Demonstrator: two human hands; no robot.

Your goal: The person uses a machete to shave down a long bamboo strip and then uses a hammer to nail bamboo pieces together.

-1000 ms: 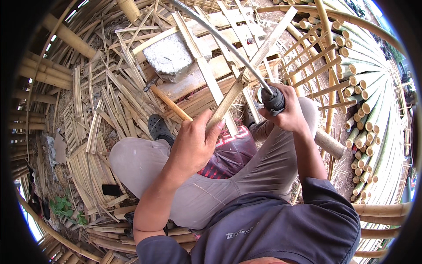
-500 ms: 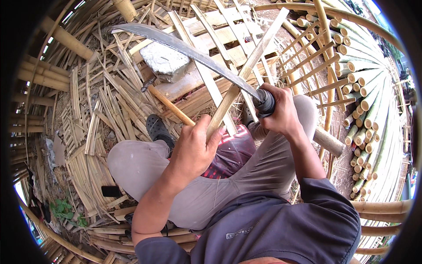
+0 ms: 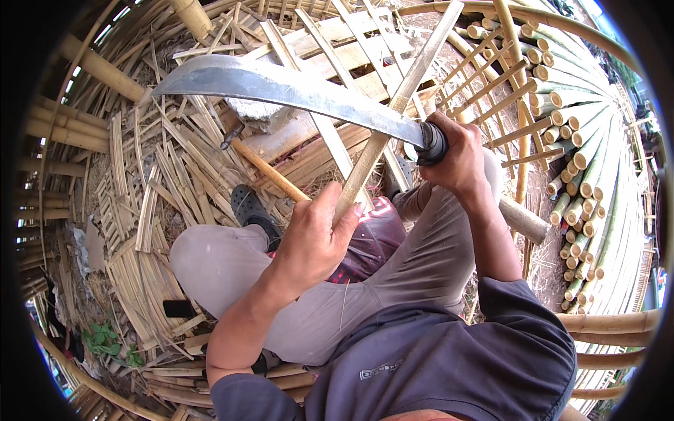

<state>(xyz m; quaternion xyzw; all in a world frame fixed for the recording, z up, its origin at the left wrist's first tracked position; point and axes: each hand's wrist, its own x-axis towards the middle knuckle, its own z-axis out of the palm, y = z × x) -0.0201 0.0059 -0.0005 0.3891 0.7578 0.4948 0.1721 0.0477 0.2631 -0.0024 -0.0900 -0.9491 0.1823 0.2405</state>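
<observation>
My left hand (image 3: 314, 235) is closed round the lower end of a bamboo strip (image 3: 414, 78), which slants up and away to the right. In my right hand (image 3: 456, 156) is the dark, wrapped handle of a machete (image 3: 274, 83). Its long curved blade points left and crosses the strip a little below the middle; whether the edge touches the strip I cannot tell. A hammer (image 3: 267, 167) with a wooden handle lies just beyond my left hand, its near end hidden behind that hand. A dark red cloth (image 3: 361, 249) is between my legs.
Ahead are a wooden pallet (image 3: 309, 158) with bamboo strips leaning over it and a pale stone block (image 3: 260, 116). Split bamboo pieces (image 3: 186, 172) litter the ground at left, near a black phone-like object (image 3: 179, 309). Cut bamboo poles (image 3: 586, 189) are stacked at right.
The machete's blade has swung toward me at its tip and turned, showing more of its flat side. My right hand has shifted slightly up; my left hand keeps its hold.
</observation>
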